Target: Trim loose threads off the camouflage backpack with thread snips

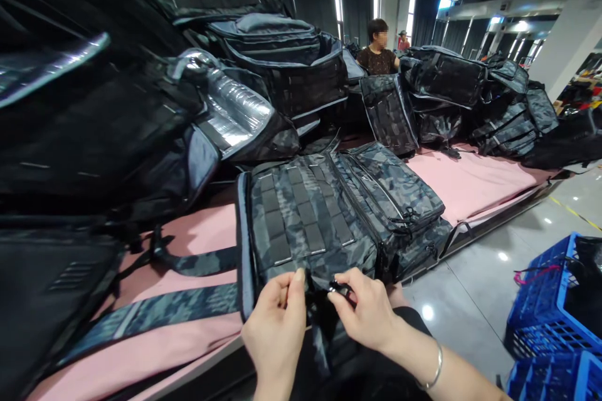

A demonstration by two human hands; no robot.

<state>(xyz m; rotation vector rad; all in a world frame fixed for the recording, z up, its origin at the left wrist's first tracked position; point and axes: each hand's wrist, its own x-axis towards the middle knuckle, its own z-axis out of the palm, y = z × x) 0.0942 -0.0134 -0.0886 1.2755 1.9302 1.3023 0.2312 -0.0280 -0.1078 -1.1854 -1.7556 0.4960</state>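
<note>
A dark camouflage backpack (301,213) lies on the pink-covered table, its webbing panel facing up and its zipped pocket toward the right. At its near edge my left hand (277,326) is closed, thumb and fingers pinched together; what lies between them is too small to make out. Just to the right, my right hand (364,307), with a silver bangle on the wrist, pinches a small black buckle or zipper piece (335,287) with a shiny spot. Dark straps hang below between both hands. Camouflage shoulder straps (174,310) stretch left from the backpack across the pink cloth.
More black and camouflage bags (301,75) are piled high behind and at the left. Blue crates (540,301) stand on the floor at the right, beyond the table edge (498,210). A person (377,53) is behind the pile.
</note>
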